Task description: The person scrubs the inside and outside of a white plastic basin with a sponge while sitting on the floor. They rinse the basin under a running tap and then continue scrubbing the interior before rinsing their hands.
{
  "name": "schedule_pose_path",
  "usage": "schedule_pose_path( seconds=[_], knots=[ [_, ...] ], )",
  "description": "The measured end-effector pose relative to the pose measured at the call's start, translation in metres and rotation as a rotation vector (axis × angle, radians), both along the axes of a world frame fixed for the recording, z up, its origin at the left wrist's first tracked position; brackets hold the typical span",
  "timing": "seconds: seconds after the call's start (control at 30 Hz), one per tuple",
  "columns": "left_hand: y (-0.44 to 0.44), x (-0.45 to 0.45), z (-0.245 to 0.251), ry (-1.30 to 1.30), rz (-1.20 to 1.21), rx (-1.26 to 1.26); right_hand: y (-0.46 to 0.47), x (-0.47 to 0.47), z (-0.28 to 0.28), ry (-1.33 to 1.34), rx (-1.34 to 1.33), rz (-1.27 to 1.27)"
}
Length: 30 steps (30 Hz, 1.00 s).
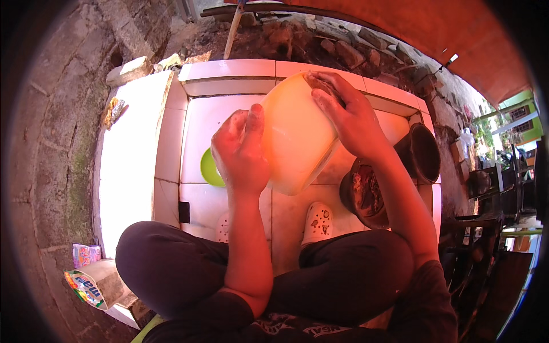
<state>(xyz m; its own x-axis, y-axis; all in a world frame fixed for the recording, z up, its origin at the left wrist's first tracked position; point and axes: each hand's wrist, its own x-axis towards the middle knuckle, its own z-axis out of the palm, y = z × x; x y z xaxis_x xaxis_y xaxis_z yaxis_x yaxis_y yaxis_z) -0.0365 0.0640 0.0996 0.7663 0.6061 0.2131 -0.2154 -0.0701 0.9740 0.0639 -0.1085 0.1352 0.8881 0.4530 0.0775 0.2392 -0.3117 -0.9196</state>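
A pale plastic basin (296, 133) is held tilted above the tiled floor in front of my knees. My left hand (242, 150) grips its left side, thumb pointing up. Against the upper right of the basin lies my right hand (345, 109), with a brownish pad (327, 89) partly hidden between thumb and fingers; its exact kind is unclear. Both hands look wet, with traces of suds on the left. Partly behind my left hand, a green plastic bowl (209, 168) rests on the tiles. A dark pot (364, 193) sits below my right forearm.
Another dark vessel (422, 152) lies tipped near the right tiled ledge. White tiled curbs (231, 70) border the washing area. On the left ledge (128, 171) is a crumpled scrubber (113, 112). Detergent packets (85, 285) are by a container at lower left. An orange tarp (429, 38) hangs overhead.
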Motion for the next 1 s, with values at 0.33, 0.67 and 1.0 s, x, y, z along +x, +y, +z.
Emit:
schedule_pose_path(
  seconds=[0.33, 0.67, 1.0],
  knots=[
    [-0.014, 0.003, 0.004, 0.015, -0.055, -0.028, -0.001, -0.010, -0.011, -0.581, -0.052, 0.217],
    [-0.003, 0.010, -0.013, 0.054, 0.060, -0.179, 0.020, -0.033, -0.030, -0.962, -0.265, 0.531],
    [0.002, 0.000, -0.003, 0.113, 0.101, 0.111, 0.006, 0.005, -0.035, -0.278, 0.218, -0.059]
  ],
)
